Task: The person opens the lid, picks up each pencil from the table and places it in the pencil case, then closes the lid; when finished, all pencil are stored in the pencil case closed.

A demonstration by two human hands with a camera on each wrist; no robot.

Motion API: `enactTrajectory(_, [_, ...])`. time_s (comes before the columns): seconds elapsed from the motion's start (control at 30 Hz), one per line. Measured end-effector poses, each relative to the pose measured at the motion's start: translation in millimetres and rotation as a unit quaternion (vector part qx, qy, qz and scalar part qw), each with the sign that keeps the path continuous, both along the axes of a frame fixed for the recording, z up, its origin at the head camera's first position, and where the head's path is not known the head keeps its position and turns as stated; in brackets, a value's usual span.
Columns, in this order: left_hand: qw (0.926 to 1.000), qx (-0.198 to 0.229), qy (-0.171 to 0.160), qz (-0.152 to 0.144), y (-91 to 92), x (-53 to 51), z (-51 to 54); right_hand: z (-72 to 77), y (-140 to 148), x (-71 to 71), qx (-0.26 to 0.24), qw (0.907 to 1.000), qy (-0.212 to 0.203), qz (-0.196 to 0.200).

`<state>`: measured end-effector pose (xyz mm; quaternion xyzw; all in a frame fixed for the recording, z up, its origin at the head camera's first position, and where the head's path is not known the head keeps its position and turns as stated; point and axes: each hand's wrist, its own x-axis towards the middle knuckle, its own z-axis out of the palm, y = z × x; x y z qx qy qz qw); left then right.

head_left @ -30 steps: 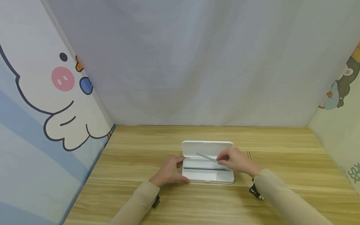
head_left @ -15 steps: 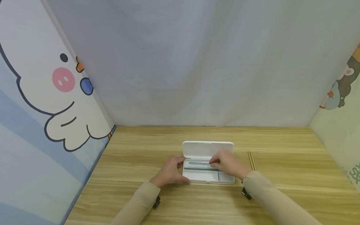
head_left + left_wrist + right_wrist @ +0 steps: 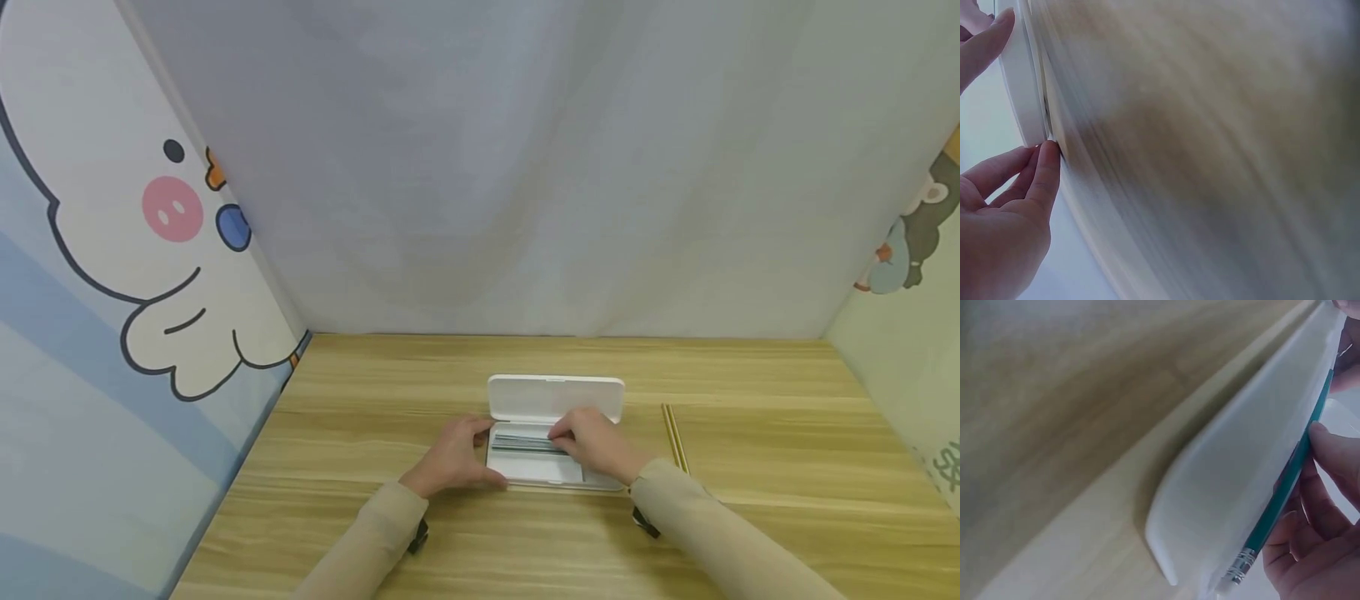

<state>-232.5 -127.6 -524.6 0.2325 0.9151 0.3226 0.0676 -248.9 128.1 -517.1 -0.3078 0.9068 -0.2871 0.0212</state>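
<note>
"One green pencil to place first: lying which way from the right hand?"

"Stretching leftward from that grip, over the open white case, and pointing its far end toward the left hand. Showing its eraser end on the opposite side, toward the right."

"Clamping on it, or only hovering?"

"Pinching it: pressing with the thumb on one side and curling the fingers behind. Being nearest by far, too, on the right."

"And on the left, doing what?"

"Holding the left end of the case, spanning from front edge to back corner. Not touching the pencil."

"Running which way, lengthwise?"

"Running side to side, nearly parallel with the long edges of the case, just beside a dark pencil. Depending chiefly, as a judgement, on that match of long axes."

"Touching the floor of the case?"

"Not showing; hiding partly under the right hand, so leaving that untold."

"And seeing what farther right?"

"Seeing two gold sticks lying on the surface, well apart from the case, just beyond the right sleeve and pointing roughly across the pencil's direction."
</note>
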Motion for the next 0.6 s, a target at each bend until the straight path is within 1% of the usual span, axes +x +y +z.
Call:
enactTrajectory(0.13, [1.0000,-0.003,0.002,0.001,0.3,-0.5,0.1,1.3,-1.5,-0.9,0.005,0.9999,0.012,0.006])
enactTrajectory(0.37, [1.0000,-0.003,0.006,-0.003,0.6,-0.7,0.3,-0.4,-3.4,0.2,0.021,0.9995,0.020,0.010])
enactTrajectory(0.47, [1.0000,-0.003,0.007,-0.003,0.5,-0.8,-0.1,-2.7,-5.0,2.6,0.031,0.9992,0.027,0.000])
enactTrajectory(0.6, [0.9999,-0.005,0.009,-0.003,0.5,-1.3,-0.9,-4.9,-7.5,6.3,0.036,0.9984,0.034,-0.028])
